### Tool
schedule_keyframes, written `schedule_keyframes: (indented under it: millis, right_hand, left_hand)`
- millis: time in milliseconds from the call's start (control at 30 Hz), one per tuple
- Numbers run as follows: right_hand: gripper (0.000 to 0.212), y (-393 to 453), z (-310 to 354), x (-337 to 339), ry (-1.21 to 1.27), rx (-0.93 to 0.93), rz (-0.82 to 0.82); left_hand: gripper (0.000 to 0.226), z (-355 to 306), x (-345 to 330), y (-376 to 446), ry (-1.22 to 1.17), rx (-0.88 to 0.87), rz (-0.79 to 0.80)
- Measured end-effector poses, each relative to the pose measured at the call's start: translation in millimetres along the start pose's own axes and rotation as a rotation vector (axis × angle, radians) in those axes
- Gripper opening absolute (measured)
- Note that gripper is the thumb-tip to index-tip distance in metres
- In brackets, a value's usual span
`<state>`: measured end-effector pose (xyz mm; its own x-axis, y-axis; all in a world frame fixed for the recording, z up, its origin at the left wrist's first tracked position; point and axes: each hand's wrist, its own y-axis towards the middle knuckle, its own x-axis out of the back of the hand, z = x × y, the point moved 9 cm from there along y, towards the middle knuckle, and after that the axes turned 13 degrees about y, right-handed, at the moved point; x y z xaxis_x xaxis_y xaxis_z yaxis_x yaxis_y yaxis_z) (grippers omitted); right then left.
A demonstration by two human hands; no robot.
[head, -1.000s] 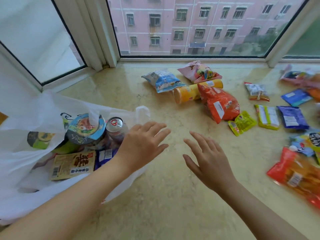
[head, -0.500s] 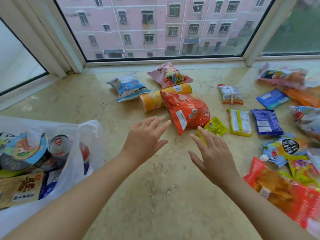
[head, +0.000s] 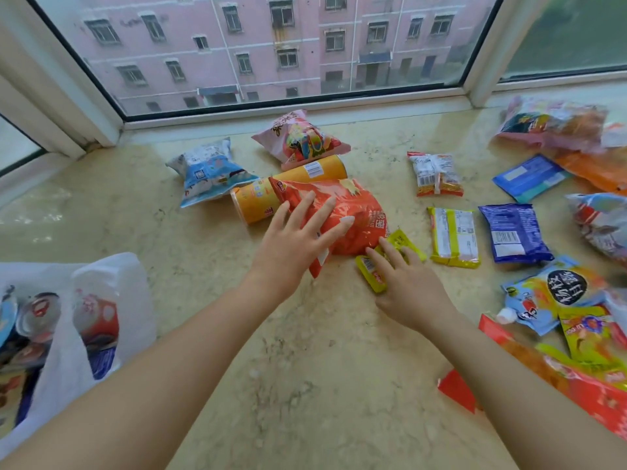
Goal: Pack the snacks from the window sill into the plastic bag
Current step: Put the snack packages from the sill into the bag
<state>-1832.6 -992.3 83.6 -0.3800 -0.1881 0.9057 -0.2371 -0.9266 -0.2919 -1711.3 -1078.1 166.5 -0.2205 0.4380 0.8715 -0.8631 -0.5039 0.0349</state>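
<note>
Beige marbled stone forms the window sill (head: 305,385), with a pink apartment block beyond the glass. Snacks lie scattered across its far and right side, within arm's reach. The white plastic bag (head: 101,300) sits open at the left edge, already holding cans and packets — handy for dropping things in sideways.

The left hand (head: 288,245) lies with straight, spread fingers on the crinkly orange chip bag (head: 356,212), which leans on the yellow cardboard chip tube (head: 258,201); it seems about to gather the bag, not yet gripping. The right hand (head: 407,286) rests flat-fingered over the small yellow-green foil sachet (head: 400,242) just beside the chip bag, holding nothing.

Half a second ago both hands hovered short of these snacks — now each touches its target, and the view has swung right, pushing the plastic bag further to the edge.
</note>
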Motion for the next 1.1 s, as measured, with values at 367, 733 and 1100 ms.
schedule_keyframes:
  millis: [367, 733, 1100]
  right_hand:
    - [0.076, -42, 9, 0, -0.015, 0.273, -0.132]
    - [0.069, -76, 11, 15, 0.231, 0.223, -0.324]
    - [0.071, -76, 28, 40, 0.288, 0.121, -0.49]
  left_hand:
    - [0.055, 0, -22, -35, 0.078, -0.105, -0.072]
    - [0.055, 34, -36, -137, 0.091, -0.14, -0.165]
    - [0.099, 62, -40, -109, -0.53, 0.382, 0.165]
